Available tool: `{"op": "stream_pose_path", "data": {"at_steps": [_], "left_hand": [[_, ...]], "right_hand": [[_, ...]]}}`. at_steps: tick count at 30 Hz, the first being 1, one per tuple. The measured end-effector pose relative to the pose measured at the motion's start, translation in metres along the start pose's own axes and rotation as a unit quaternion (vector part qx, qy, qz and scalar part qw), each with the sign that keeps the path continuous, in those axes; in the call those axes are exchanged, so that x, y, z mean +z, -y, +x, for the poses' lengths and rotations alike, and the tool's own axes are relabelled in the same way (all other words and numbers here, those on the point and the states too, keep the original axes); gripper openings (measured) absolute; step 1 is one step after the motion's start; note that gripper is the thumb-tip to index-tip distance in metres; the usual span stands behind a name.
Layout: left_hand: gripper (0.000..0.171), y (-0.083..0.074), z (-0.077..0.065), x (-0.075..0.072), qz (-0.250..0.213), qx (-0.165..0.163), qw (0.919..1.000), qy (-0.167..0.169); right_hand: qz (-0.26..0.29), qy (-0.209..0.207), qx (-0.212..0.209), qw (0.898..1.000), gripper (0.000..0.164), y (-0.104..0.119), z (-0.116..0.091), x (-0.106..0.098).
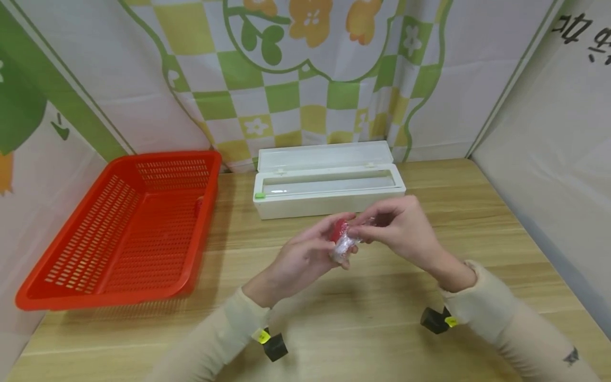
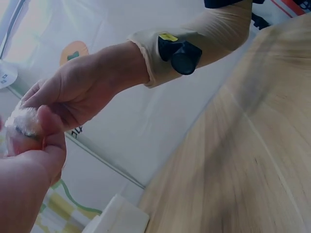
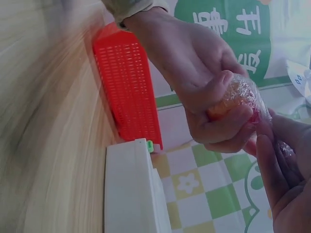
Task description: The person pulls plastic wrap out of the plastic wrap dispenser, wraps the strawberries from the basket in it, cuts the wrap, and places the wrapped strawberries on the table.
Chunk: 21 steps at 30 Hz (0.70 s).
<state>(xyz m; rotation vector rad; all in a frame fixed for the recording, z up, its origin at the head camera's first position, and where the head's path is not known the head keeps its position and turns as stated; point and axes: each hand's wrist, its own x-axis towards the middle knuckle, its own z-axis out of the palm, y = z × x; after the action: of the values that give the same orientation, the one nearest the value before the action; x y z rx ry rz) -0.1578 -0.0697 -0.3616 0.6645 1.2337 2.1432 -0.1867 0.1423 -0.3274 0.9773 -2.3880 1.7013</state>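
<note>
A small round red and orange thing wrapped in crinkled cling film (image 1: pixel 342 245) is held above the table between both hands. My left hand (image 1: pixel 302 259) grips it, thumb on one side and curled fingers on the other. The right hand (image 1: pixel 403 231) pinches a loose end of the film at its right side. In the right wrist view the wrapped thing (image 3: pixel 240 94) shows red and orange through the shiny film; its kind cannot be told. In the left wrist view the bundle (image 2: pixel 23 128) sits at the left edge, partly covered by fingers.
A white cling film box (image 1: pixel 329 201) stands behind the hands with its lid (image 1: pixel 324 155) raised, a roll inside and a green slider at its left end. At left is a red plastic basket (image 1: pixel 143 239), with a small red thing (image 1: pixel 198 206) by its right wall. Printed curtains surround the table.
</note>
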Motion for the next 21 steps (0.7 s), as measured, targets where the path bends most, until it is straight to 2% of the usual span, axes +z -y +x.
{"op": "stream_pose_path", "data": {"at_steps": [2,5,8,12,17,21], "left_hand": [[0.047,0.0001,0.0010,0.0025,0.005,0.001,1.0000,-0.003],[0.046,0.0012,0.0013,0.0043,0.041,0.010,0.9991,-0.002],[0.048,0.0019,0.0008,0.0045,0.075,0.016,0.9970,0.000],[0.053,0.0014,0.0011,0.0044,0.107,0.011,0.9942,-0.009],[0.053,0.0011,0.0008,0.0057,0.098,0.008,0.9944,-0.038],[0.044,0.0019,0.0015,0.0077,0.092,0.015,0.9938,-0.059]], "right_hand": [[-0.003,-0.002,-0.012,1.000,0.008,0.0007,-0.0004,0.0027],[-0.009,-0.002,-0.013,1.000,0.008,0.0012,-0.0006,0.0050],[0.009,0.010,0.015,1.000,0.008,0.0012,-0.0005,0.0047],[0.057,0.034,0.078,0.995,0.012,0.0014,-0.0002,0.0026],[0.110,0.070,0.122,0.984,0.018,0.0016,0.0017,0.0013],[0.120,0.060,0.122,0.983,0.020,0.0030,0.0014,0.0035]]}}
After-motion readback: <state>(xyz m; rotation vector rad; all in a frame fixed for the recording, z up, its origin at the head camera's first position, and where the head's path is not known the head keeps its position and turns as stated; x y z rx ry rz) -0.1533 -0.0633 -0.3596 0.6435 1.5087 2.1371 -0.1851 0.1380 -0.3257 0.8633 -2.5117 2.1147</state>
